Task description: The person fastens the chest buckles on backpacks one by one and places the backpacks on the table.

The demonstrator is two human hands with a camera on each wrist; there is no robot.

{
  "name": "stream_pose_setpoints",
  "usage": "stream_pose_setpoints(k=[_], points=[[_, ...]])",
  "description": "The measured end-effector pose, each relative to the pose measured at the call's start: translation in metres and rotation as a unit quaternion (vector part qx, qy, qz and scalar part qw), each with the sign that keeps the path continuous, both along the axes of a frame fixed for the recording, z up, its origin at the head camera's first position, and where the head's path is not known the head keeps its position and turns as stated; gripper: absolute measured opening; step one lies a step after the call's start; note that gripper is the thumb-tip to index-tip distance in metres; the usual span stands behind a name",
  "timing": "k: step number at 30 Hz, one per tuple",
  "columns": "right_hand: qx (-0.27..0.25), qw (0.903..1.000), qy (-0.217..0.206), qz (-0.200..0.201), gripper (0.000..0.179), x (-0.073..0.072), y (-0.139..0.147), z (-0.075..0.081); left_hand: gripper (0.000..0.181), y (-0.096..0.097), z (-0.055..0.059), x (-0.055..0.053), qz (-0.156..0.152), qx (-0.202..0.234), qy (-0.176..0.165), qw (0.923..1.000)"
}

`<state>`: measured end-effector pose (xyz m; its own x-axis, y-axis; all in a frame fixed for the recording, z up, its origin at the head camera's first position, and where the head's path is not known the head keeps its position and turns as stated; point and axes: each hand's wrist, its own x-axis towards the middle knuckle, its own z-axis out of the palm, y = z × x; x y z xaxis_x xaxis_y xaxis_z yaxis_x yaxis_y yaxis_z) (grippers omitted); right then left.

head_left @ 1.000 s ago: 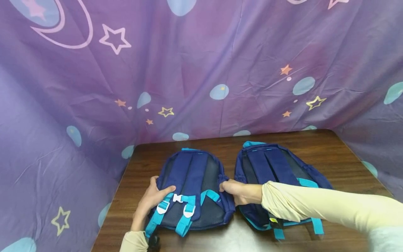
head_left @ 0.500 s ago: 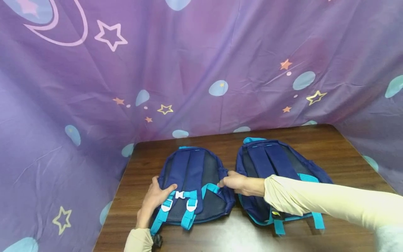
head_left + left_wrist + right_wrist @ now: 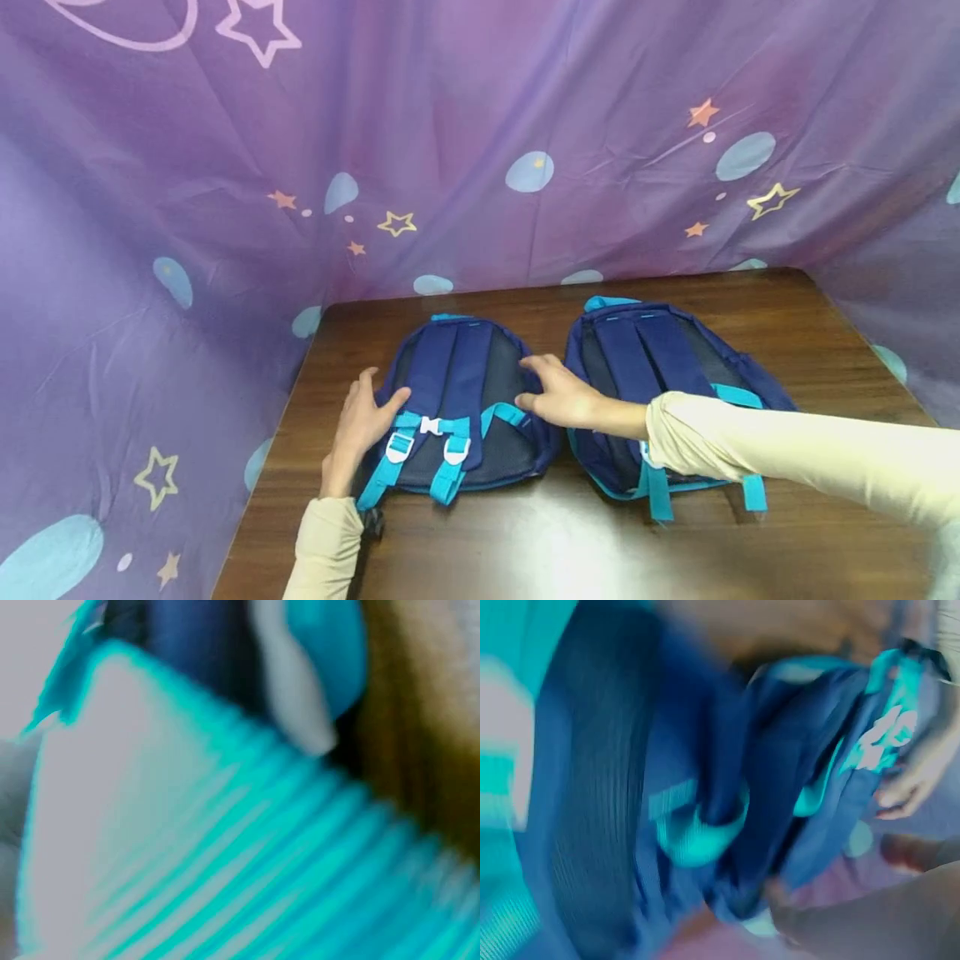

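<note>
Two navy backpacks with turquoise straps lie side by side, shoulder-strap side up. My left hand (image 3: 362, 427) is at the left edge of the left backpack (image 3: 438, 358), thumb spread over its side near a white buckle (image 3: 431, 426). Over that bag's right edge, my right hand (image 3: 558, 396) has thumb and fingers apart with nothing between them. The right forearm crosses the right backpack (image 3: 630, 350) and covers part of it. Close up in the left wrist view, a ribbed turquoise strap (image 3: 285, 855) is blurred. Both bags show, smeared by motion, in the right wrist view.
A dark brown wooden table (image 3: 480, 542) bears both bags. Behind and beside it hangs a purple cloth (image 3: 465, 125) with stars and blue ovals. The bags' lower strap ends (image 3: 660, 500) trail onto the table top.
My right hand has let go of the left backpack's side and lifted slightly, its fingers opening. The left hand's fingers have loosened at the left edge. The head view has tilted downward.
</note>
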<state>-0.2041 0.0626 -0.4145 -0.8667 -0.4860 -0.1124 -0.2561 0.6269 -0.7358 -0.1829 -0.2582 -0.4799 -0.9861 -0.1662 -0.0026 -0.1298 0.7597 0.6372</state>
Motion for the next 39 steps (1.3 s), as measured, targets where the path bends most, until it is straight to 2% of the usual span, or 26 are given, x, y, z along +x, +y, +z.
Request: stream_pose_setpoints(k=[1, 3, 5, 7, 10, 13, 16, 19, 21, 24, 27, 29, 31, 33, 35, 37, 39], points=[[0.006, 0.9987, 0.042, 0.026, 0.043, -0.004, -0.003, 0.000, 0.064, -0.002, 0.005, -0.001, -0.007, -0.003, 0.027, 0.9996], [0.016, 0.9906, 0.107, 0.084, 0.021, -0.009, -0.012, -0.002, 0.043, -0.006, 0.013, 0.004, -0.033, 0.005, 0.060, 0.9977], [0.035, 0.9789, 0.148, 0.137, 0.007, -0.011, -0.024, -0.005, 0.027, -0.011, 0.020, 0.013, -0.061, 0.005, 0.063, 0.9961], [0.069, 0.9642, 0.184, 0.179, 0.007, -0.012, -0.038, -0.008, 0.024, -0.017, 0.023, 0.025, -0.086, 0.003, 0.046, 0.9952], [0.123, 0.9402, 0.234, 0.215, 0.011, -0.015, -0.061, -0.010, 0.034, -0.029, 0.024, 0.042, -0.101, 0.004, -0.008, 0.9949], [0.158, 0.9302, 0.247, 0.221, 0.017, -0.019, -0.082, -0.014, 0.044, -0.039, 0.019, 0.052, -0.105, 0.021, -0.059, 0.9925], [0.192, 0.9238, 0.247, 0.220, 0.023, -0.022, -0.095, -0.019, 0.040, -0.043, 0.011, 0.055, -0.089, 0.055, -0.085, 0.9908], [0.221, 0.9136, 0.263, 0.217, 0.026, -0.023, -0.101, -0.026, 0.035, -0.042, 0.002, 0.052, -0.045, 0.108, -0.090, 0.9891], [0.226, 0.9108, 0.272, 0.213, 0.025, -0.022, -0.103, -0.032, 0.041, -0.040, -0.003, 0.050, -0.021, 0.149, -0.098, 0.9838], [0.222, 0.9121, 0.278, 0.204, 0.020, -0.022, -0.103, -0.042, 0.052, -0.037, -0.010, 0.046, 0.012, 0.205, -0.107, 0.9729], [0.198, 0.9192, 0.275, 0.200, 0.017, -0.022, -0.103, -0.047, 0.057, -0.035, -0.018, 0.043, 0.060, 0.268, -0.096, 0.9567], [0.175, 0.9242, 0.272, 0.204, 0.016, -0.022, -0.103, -0.046, 0.058, -0.035, -0.023, 0.041, 0.092, 0.319, -0.085, 0.9393], [0.146, 0.9270, 0.270, 0.216, 0.015, -0.020, -0.103, -0.043, 0.062, -0.038, -0.026, 0.040, 0.100, 0.380, -0.094, 0.9147], [0.111, 0.9289, 0.266, 0.232, 0.013, -0.020, -0.101, -0.040, 0.062, -0.045, -0.027, 0.038, 0.090, 0.431, -0.119, 0.8900], [0.089, 0.9322, 0.258, 0.238, 0.014, -0.020, -0.094, -0.039, 0.054, -0.047, -0.029, 0.034, 0.079, 0.477, -0.145, 0.8633], [0.069, 0.9367, 0.250, 0.236, 0.017, -0.019, -0.087, -0.037, 0.040, -0.050, -0.029, 0.030, 0.077, 0.497, -0.153, 0.8507], [0.070, 0.9400, 0.245, 0.227, 0.025, -0.017, -0.083, -0.035, 0.028, -0.049, -0.030, 0.026, 0.090, 0.502, -0.144, 0.8481]])
